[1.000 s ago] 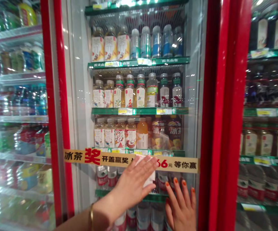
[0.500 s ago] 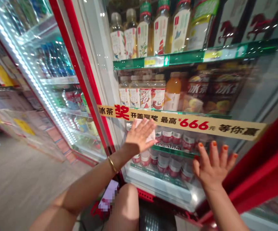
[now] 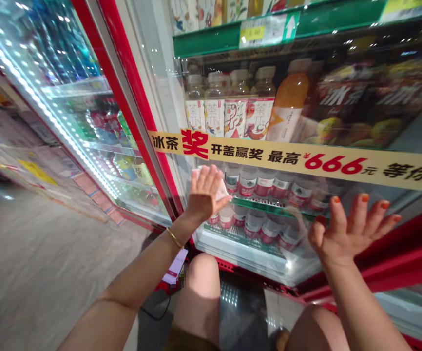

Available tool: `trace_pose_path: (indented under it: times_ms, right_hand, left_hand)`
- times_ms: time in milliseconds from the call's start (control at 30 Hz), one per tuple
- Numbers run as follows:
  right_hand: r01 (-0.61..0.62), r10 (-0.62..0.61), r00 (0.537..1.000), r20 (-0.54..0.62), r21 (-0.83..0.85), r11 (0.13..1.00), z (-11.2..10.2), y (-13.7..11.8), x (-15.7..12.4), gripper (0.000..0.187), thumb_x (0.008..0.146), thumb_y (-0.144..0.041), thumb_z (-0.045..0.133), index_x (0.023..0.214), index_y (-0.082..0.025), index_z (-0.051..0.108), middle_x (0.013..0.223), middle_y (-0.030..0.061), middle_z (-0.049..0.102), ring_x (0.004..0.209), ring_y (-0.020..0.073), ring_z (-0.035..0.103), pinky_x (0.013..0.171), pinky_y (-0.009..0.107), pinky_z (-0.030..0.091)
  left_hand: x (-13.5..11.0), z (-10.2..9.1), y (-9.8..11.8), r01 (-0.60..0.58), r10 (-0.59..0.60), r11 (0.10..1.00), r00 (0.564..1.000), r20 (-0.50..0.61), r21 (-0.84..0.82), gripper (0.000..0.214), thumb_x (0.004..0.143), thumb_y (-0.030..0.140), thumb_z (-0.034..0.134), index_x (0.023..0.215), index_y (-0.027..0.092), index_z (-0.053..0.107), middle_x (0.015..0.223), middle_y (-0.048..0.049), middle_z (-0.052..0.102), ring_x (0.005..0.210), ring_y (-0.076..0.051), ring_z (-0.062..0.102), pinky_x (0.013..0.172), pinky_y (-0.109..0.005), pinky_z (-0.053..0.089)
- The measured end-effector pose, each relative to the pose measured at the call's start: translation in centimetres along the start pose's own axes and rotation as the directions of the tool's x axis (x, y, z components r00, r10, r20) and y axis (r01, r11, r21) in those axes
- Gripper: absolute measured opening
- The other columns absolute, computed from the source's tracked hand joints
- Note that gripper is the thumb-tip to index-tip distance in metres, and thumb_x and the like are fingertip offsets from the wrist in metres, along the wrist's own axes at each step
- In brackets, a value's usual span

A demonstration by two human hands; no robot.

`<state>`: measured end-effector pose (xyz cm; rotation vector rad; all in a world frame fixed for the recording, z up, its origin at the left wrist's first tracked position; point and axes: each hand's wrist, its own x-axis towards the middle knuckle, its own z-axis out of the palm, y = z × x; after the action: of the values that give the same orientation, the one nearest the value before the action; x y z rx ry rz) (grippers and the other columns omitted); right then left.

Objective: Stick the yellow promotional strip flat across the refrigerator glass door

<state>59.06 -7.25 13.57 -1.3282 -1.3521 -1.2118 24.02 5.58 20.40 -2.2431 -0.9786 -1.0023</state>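
Head's tipped further down since the last shot, so the yellow promo banner (image 3: 298, 158) rides higher in view and more knee shows, and the right hand (image 3: 342, 234) has slid further right.

Fingers first: on the left hand (image 3: 205, 195) they're spread and pointing up, palm toward the camera, not curled around anything. A white scrap of paper or tissue (image 3: 222, 192) sits right behind that hand, just under the banner, but I can't tell if it's pinched or just pressed to the glass. The fingers (image 3: 357, 214) of the right hand, with orange nails, are fanned wide open and holding nothing, up near the glass, though whether they touch it is hard to say.

Behind the glass door, bottled water with red labels (image 3: 247, 181) stands on a green-edged shelf (image 3: 265, 205) right behind the left hand. Above the banner are tea bottles (image 3: 214, 105) and an orange drink (image 3: 287, 100). A gold bangle (image 3: 174, 238) sits on the left wrist. The red door frame (image 3: 130, 97) runs up left of the hands, and the shop floor (image 3: 39, 273) stretches off beyond it.
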Motion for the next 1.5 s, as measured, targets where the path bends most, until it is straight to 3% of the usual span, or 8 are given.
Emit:
trace_pose_path:
  times_ms: [167,400,633,900,1000,1100,1333,1500]
  right_hand:
    - [0.014,-0.014,1.0,-0.012,0.009,1.0,-0.3,-0.4,0.5,0.063,0.108,-0.043,0.039,0.166,-0.019,0.047,0.176,0.0184,0.035,0.163,0.0531,0.026,0.122,0.082,0.023]
    - [0.041,-0.04,0.999,-0.024,0.026,0.999,-0.4,-0.2,0.6,0.063,0.109,-0.047,0.04,0.165,-0.02,0.048,0.177,0.0163,0.035,0.164,0.0515,0.025,0.123,0.082,0.022]
    - [0.026,-0.026,1.0,-0.011,-0.017,1.0,-0.6,-0.8,0.8,0.063,0.11,-0.045,0.036,0.167,-0.019,0.044,0.179,0.0144,0.031,0.165,0.0482,0.023,0.128,0.077,0.019]
    - [0.073,-0.073,0.996,-0.05,-0.005,0.997,-0.5,-0.4,1.1,0.062,0.11,-0.047,0.038,0.164,-0.019,0.048,0.178,0.014,0.033,0.166,0.0435,0.024,0.129,0.077,0.022]
    - [0.055,-0.055,0.998,-0.018,-0.014,0.998,-0.6,-0.6,0.9,0.062,0.11,-0.046,0.038,0.166,-0.02,0.046,0.179,0.0134,0.031,0.167,0.0438,0.023,0.13,0.076,0.021]
    - [0.025,-0.025,1.0,0.002,-0.024,0.999,-0.6,-0.9,0.9,0.062,0.109,-0.04,0.042,0.168,-0.024,0.041,0.181,0.0107,0.028,0.168,0.0424,0.02,0.132,0.074,0.019]
    - [0.057,-0.058,0.998,-0.025,-0.048,0.997,-0.7,-1.2,1.8,0.075,0.101,-0.025,0.054,0.172,-0.028,0.031,0.182,0.0046,0.024,0.169,0.0335,0.021,0.138,0.062,0.015]
    - [0.069,-0.072,0.996,-0.055,-0.06,0.996,-0.3,-1.3,2.4,0.08,0.098,-0.021,0.054,0.173,-0.028,0.027,0.182,0.0029,0.023,0.17,0.03,0.019,0.139,0.058,0.013]
  left_hand:
    - [6.9,-4.3,-1.3,0.384,-0.385,0.922,0.898,-0.213,-0.051,0.091,0.11,0.066,0.011,0.17,0.001,-0.006,0.18,-0.0095,-0.021,0.167,-0.034,-0.019,0.139,-0.054,-0.004]
    - [-0.2,1.0,2.8,-0.121,0.122,0.993,0.986,0.114,-0.017,0.101,0.102,0.067,0.054,0.175,0.024,-0.001,0.184,-0.0108,0.008,0.168,-0.033,-0.014,0.139,-0.069,0.003]
    - [4.1,-2.8,-2.0,0.404,-0.416,0.909,0.88,-0.228,-0.101,0.092,0.109,0.063,0.03,0.173,0.013,-0.013,0.183,-0.0115,-0.016,0.171,-0.031,-0.013,0.143,-0.055,-0.003]
    - [-1.6,1.4,2.1,-0.186,0.182,0.983,0.971,-0.158,-0.01,0.108,0.1,0.061,0.063,0.175,0.018,-0.002,0.183,-0.0169,0.014,0.171,-0.028,-0.01,0.141,-0.057,0.001]
    - [0.7,-0.3,-0.5,0.137,-0.152,0.987,0.964,-0.219,-0.082,0.092,0.108,0.05,0.049,0.174,0.01,-0.001,0.183,-0.0227,0.006,0.171,-0.033,-0.008,0.14,-0.061,0.001]
    - [5.2,-2.2,-0.3,0.412,-0.442,0.897,0.848,-0.292,-0.162,0.081,0.111,0.042,0.036,0.174,0.007,-0.001,0.183,-0.0206,-0.005,0.171,-0.032,-0.009,0.14,-0.059,0.0]
    - [-0.1,1.5,5.9,-0.126,0.154,0.986,0.939,-0.308,0.106,0.086,0.106,0.046,0.053,0.174,0.013,0.013,0.184,-0.009,0.007,0.172,-0.027,0.005,0.142,-0.049,0.002]
    - [1.7,1.6,-0.8,0.378,-0.337,0.925,0.795,-0.504,-0.022,0.086,0.108,0.035,0.047,0.174,0.011,-0.003,0.182,-0.0199,-0.002,0.171,-0.031,-0.002,0.141,-0.056,0.006]
